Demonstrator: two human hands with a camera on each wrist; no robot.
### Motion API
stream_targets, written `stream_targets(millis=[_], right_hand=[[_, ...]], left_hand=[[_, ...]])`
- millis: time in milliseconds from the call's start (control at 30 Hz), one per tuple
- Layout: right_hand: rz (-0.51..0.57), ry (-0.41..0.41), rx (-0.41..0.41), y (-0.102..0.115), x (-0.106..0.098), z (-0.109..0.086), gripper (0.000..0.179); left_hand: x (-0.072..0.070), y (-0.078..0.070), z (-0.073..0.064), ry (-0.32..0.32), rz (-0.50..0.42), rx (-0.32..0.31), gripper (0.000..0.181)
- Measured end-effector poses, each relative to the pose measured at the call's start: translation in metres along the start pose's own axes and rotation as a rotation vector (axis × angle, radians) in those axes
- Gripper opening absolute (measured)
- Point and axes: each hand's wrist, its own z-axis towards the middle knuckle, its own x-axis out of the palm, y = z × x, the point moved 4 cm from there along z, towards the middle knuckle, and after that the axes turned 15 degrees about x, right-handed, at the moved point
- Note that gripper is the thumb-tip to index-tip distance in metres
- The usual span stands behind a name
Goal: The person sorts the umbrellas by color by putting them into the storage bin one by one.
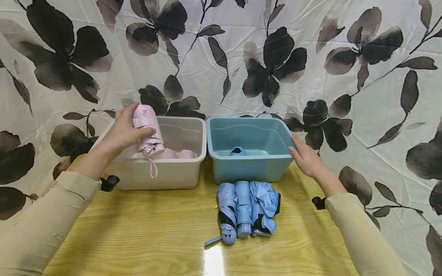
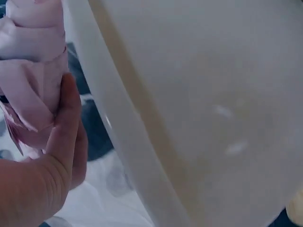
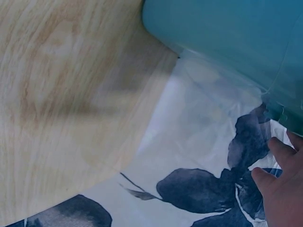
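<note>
A folded pink umbrella (image 1: 149, 128) with a wrist loop is gripped by my left hand (image 1: 122, 128), tilted over the beige bin (image 1: 155, 174). The left wrist view shows the pink umbrella (image 2: 35, 71) between thumb and fingers, beside the bin's rim. More pink rolled things (image 1: 185, 154) lie inside that bin, partly hidden. My right hand (image 1: 309, 159) rests with extended fingers on the right end of the blue bin (image 1: 248, 168). Inside the blue bin is a blue rolled thing (image 1: 238, 151), mostly hidden by the front wall.
Three folded blue umbrellas, a left one (image 1: 226, 212), a middle one (image 1: 243, 209) and a looser right one (image 1: 264, 209), lie side by side in front of the blue bin. The wooden table (image 1: 155, 230) meets a floral cloth (image 1: 221, 57) behind the bins.
</note>
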Motion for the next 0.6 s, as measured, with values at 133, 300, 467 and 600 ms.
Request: stream_targets(millis=[133, 300, 467, 600], right_hand=[[0.006, -0.012, -0.01, 0.0, 0.0, 0.002, 0.067], [0.01, -0.006, -0.013, 0.0, 0.003, 0.004, 0.066], [0.004, -0.011, -0.017, 0.0, 0.004, 0.004, 0.067], [0.002, -0.026, -0.015, -0.002, 0.001, 0.004, 0.066]], left_hand=[[-0.004, 0.019, 0.018, 0.065, 0.04, -0.004, 0.105], [-0.005, 0.047, 0.027, 0.195, 0.054, -0.109, 0.103], [-0.002, 0.071, 0.025, 0.326, 0.055, -0.195, 0.102], [0.01, 0.082, 0.019, 0.406, -0.011, -0.219, 0.101]])
